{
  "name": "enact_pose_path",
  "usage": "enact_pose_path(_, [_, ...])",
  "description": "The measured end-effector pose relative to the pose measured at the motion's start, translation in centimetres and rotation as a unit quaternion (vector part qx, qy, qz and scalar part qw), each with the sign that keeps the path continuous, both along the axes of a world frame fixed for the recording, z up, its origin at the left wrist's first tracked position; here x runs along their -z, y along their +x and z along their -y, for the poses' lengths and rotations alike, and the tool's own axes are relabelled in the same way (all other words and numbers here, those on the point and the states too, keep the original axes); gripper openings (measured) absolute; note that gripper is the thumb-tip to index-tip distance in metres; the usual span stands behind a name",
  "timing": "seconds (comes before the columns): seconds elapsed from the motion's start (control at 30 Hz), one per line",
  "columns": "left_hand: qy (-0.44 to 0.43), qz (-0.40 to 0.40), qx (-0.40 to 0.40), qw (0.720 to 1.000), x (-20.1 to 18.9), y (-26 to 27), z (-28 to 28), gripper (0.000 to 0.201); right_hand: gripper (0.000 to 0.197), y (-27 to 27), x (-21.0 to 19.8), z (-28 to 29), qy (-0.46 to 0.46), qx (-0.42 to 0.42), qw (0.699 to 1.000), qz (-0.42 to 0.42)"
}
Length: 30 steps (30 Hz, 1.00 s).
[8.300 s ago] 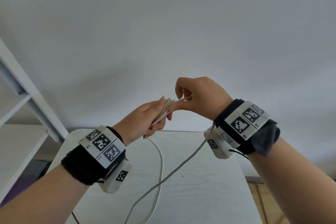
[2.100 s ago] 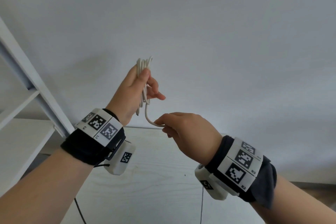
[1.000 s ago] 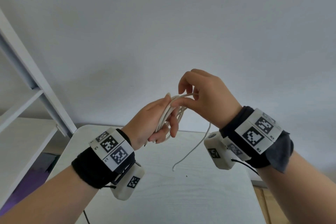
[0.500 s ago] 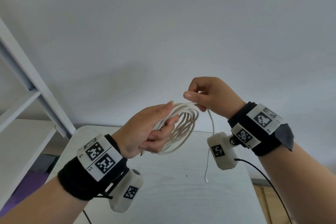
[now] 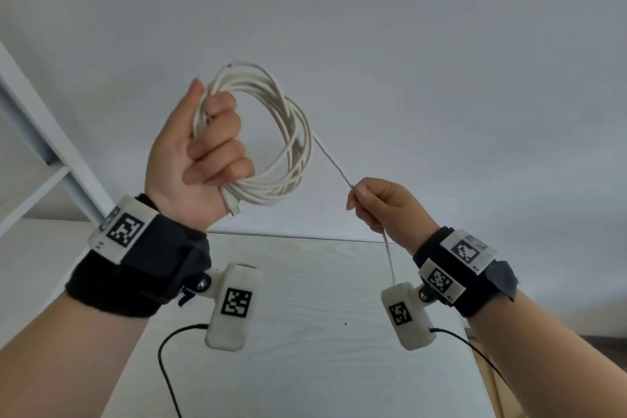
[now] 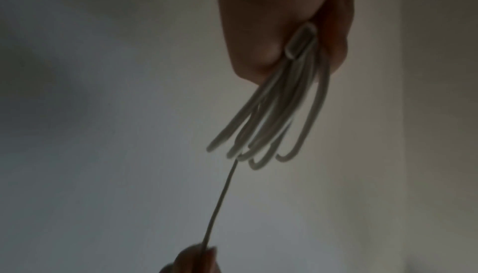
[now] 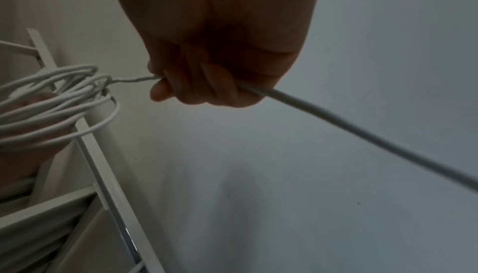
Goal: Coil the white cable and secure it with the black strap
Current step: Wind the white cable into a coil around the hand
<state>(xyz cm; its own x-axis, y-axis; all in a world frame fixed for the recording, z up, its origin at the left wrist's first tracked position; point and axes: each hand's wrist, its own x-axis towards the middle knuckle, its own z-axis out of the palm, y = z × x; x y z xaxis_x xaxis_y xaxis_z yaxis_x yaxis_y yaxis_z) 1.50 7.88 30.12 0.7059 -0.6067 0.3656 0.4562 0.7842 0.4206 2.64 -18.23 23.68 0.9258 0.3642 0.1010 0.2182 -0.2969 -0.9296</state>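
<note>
The white cable point(image 5: 288, 132) is held up in the air above the white table point(image 5: 305, 366), most of it gathered into a round coil of several loops; the left hand point(image 5: 196, 159) is fisted round the coil's left side, fingers curled over the bunched strands, thumb up, and one cable end point(image 5: 232, 207) pokes out below the fist; the coil stands roughly upright, its plane facing the head camera, its open middle showing the wall behind; from the coil's right edge a single strand runs straight down and to the right to the right hand point(image 5: 383, 207), which sits lower than the coil and nearer the table's far edge; that hand's fingers are closed on the strand, pinching it taut, and the loose tail point(image 5: 388, 254) drops from under the hand toward the table; in the left wrist view the loops point(image 6: 271, 113) hang out of the palm as blurred arcs; in the right wrist view the strand point(image 7: 362, 130) passes through the curled fingers point(image 7: 201, 85); between the two hands the air is free; the table's far edge meets a plain grey-white wall point(image 5: 441, 44), and a white shelf frame point(image 5: 51, 146) stands off the table's left side, well apart from the coil; thin black leads point(image 5: 163, 360) from the wrist cameras trail over the table.
</note>
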Motion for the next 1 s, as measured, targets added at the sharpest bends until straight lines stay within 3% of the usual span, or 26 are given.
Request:
enact_pose_path(0.07, [-0.001, -0.008, -0.026, 1.000, -0.4, 0.4, -0.7, 0.039, 0.028, -0.3, 0.7, 0.2, -0.028, 0.005, 1.000, 0.000])
enact_pose_path(0.13, [0.069, -0.010, -0.116, 0.991, -0.3, 0.7, -0.7, 0.042, 0.025, -0.8, 1.2, 0.2, -0.086, 0.009, 0.996, 0.028])
enact_pose_path(0.2, [0.199, -0.004, -0.257, 0.946, -0.2, 0.7, -0.1, 0.044, 0.023, -1.6, 1.3, -0.2, -0.171, -0.004, 0.983, 0.067])
enact_pose_path(0.27, [0.249, -0.020, -0.322, 0.913, 0.3, 0.7, 0.9, 0.043, 0.024, -2.6, 1.0, -1.1, -0.253, -0.035, 0.962, 0.097])
enact_pose_path(0.47, [0.283, -0.030, -0.339, 0.897, 1.3, 0.5, 2.8, 0.044, 0.033, -5.0, 0.2, -3.8, -0.388, -0.092, 0.905, 0.150])
enact_pose_path(0.63, [0.328, -0.024, -0.363, 0.872, 1.3, 0.3, 4.1, 0.044, 0.038, -6.4, -0.5, -5.1, -0.434, -0.118, 0.869, 0.208])
enact_pose_path(0.83, [0.422, 0.049, -0.409, 0.807, 2.3, -0.3, 5.6, 0.040, 0.020, -7.2, -2.2, -6.2, -0.429, -0.135, 0.853, 0.265])
enact_pose_path(1.0, [0.472, 0.083, -0.397, 0.783, 3.2, -1.0, 6.5, 0.038, 0.011, -7.2, -3.7, -7.0, -0.400, -0.129, 0.852, 0.312])
